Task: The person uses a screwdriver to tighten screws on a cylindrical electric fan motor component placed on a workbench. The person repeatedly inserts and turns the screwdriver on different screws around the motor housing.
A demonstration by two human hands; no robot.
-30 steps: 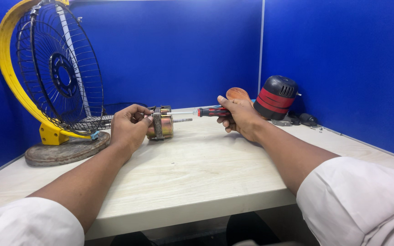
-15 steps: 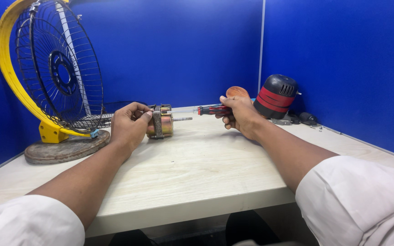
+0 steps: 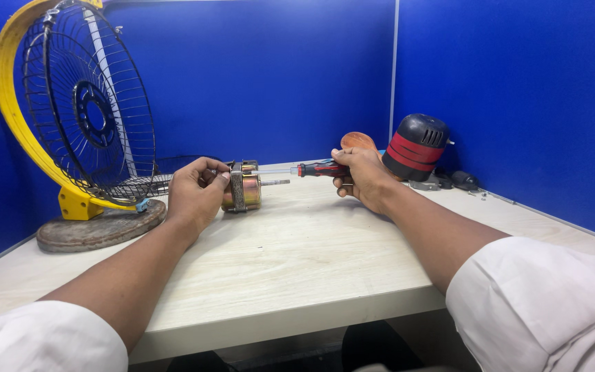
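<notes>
A small brass-coloured fan motor [image 3: 242,189] with a metal band and a short shaft lies on its side on the pale wooden table [image 3: 297,255]. My left hand [image 3: 195,194] grips its left end. My right hand [image 3: 361,175] holds a red and black screwdriver [image 3: 315,169] level, its thin blade pointing left at the top of the motor. Both arms wear white sleeves.
A yellow-framed fan with a black wire guard [image 3: 77,117] stands on a round base [image 3: 98,227] at the left. A black and red motor housing [image 3: 414,147], an orange round object [image 3: 358,140] and small dark parts [image 3: 459,180] sit at the back right. Blue partition walls surround the table.
My right hand and the screwdriver have shifted slightly. My left hand stays on the motor.
</notes>
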